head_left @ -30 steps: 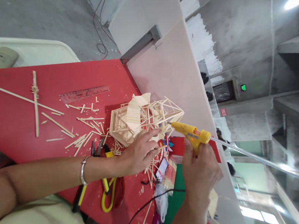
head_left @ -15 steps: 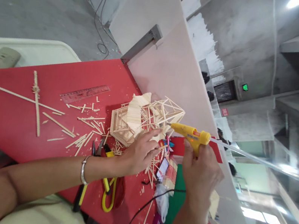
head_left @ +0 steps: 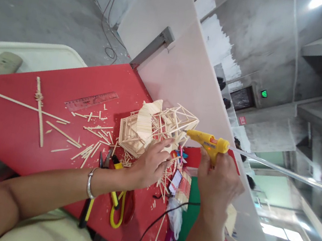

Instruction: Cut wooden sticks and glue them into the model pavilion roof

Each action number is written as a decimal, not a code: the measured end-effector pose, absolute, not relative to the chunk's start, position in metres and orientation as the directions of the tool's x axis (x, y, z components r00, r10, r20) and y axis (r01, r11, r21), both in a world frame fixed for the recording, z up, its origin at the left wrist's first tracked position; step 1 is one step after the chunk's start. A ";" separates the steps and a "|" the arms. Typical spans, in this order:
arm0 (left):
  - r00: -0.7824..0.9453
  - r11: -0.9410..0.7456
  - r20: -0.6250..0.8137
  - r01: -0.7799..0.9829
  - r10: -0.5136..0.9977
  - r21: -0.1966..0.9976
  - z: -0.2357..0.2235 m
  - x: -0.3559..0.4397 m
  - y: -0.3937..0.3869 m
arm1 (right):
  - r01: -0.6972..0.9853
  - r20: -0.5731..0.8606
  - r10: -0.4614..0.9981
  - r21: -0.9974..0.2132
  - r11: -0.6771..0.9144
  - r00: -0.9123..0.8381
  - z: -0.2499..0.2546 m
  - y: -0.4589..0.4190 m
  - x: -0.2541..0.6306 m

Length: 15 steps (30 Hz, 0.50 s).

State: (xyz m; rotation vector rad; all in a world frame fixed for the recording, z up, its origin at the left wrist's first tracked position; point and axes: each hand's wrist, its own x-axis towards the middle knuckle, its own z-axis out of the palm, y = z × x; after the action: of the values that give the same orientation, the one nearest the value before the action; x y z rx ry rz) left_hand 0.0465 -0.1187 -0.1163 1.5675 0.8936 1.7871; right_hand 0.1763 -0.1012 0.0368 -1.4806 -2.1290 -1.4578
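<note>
My right hand [head_left: 218, 177] grips a yellow hot glue gun [head_left: 207, 139], its nozzle pointing left, close to the right part of a model built of thin wooden sticks [head_left: 144, 128]. A long clear glue stick [head_left: 277, 164] runs out of the gun's back. My left hand [head_left: 153, 163], wearing a bangle [head_left: 91, 183] at the wrist, is beside the model's near side with its fingers bent. A short wooden stick [head_left: 175, 158] shows at its fingertips and seems pinched there. The hand hides part of the model's lower edge.
Loose sticks [head_left: 90, 152], a clear ruler [head_left: 92, 100] and crossed sticks [head_left: 39, 106] lie left on the red table [head_left: 3, 123]. Pliers [head_left: 105, 158] and yellow-handled cutters [head_left: 117, 212] are near my left forearm. A phone [head_left: 175, 181] and black cable [head_left: 150, 234] lie right. A white partition [head_left: 181, 70] stands behind.
My right hand has shifted slightly right with the glue gun, its nozzle drawing a little away from the model. My left hand and the model look nearly unchanged.
</note>
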 end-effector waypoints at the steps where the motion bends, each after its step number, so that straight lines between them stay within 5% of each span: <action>1: -0.130 -0.595 0.590 -0.001 0.797 0.804 -0.116 0.046 -0.119 | 0.791 0.602 0.628 0.611 0.036 -0.493 0.036 -0.101 0.177; 15: -0.129 -0.575 0.570 0.001 0.811 0.818 -0.115 0.045 -0.119 | 0.800 0.585 0.646 0.596 0.066 -0.489 0.032 -0.106 0.180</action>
State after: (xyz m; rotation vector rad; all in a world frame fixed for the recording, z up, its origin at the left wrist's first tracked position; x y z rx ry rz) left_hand 0.0453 -0.1185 -0.1146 1.5518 0.9179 1.7655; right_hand 0.1799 -0.1055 0.0319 -1.4892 -2.1666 -1.3965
